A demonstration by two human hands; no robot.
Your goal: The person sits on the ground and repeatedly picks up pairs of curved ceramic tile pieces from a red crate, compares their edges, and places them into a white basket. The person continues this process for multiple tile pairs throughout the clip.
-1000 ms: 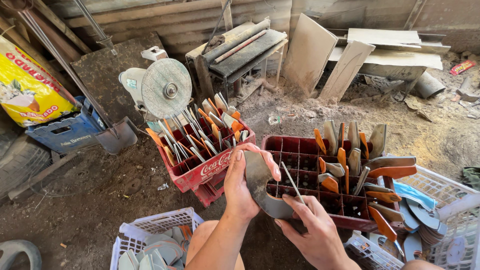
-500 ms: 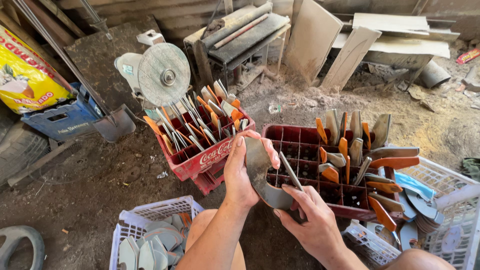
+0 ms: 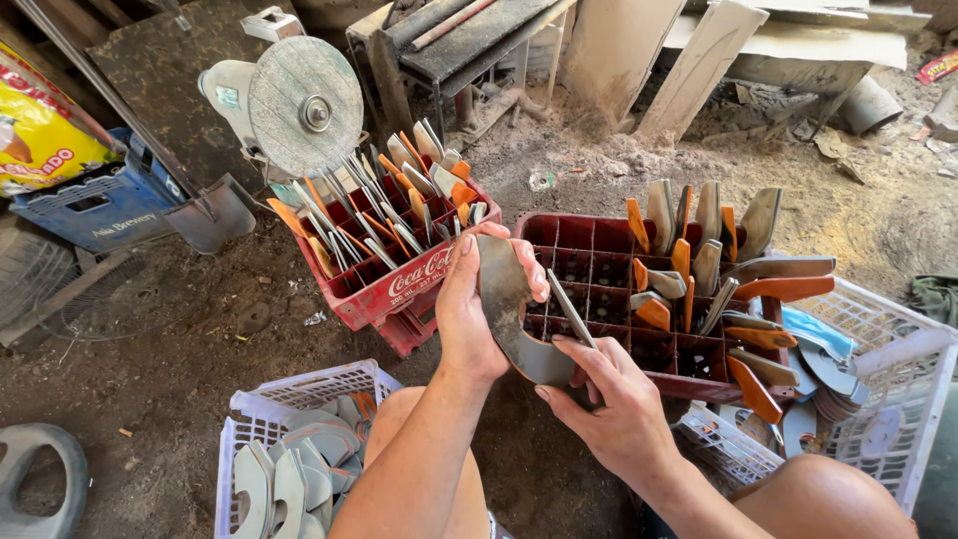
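My left hand [image 3: 477, 304] grips the upper end of a curved grey metal blade [image 3: 507, 309], fingers wrapped over its top edge. My right hand [image 3: 611, 399] supports the blade's lower end and also holds a thin metal rod [image 3: 570, 307] that slants up beside it. Both hands hover in front of a dark red compartment crate [image 3: 589, 250] that holds several blades with orange handles [image 3: 778, 289]. A second red crate [image 3: 399, 284] full of similar tools stands tilted to the left of my hands.
A white plastic basket [image 3: 299, 469] of grey curved blades lies by my left knee; another white basket [image 3: 878, 399] with blades sits at right. A round grinding wheel [image 3: 304, 105] stands behind the tilted crate. Blue crate [image 3: 100, 205], yellow sack, boards and dirt floor surround.
The camera has tilted slightly down and closer. Both hands keep the same hold on the blade, which has shifted little.
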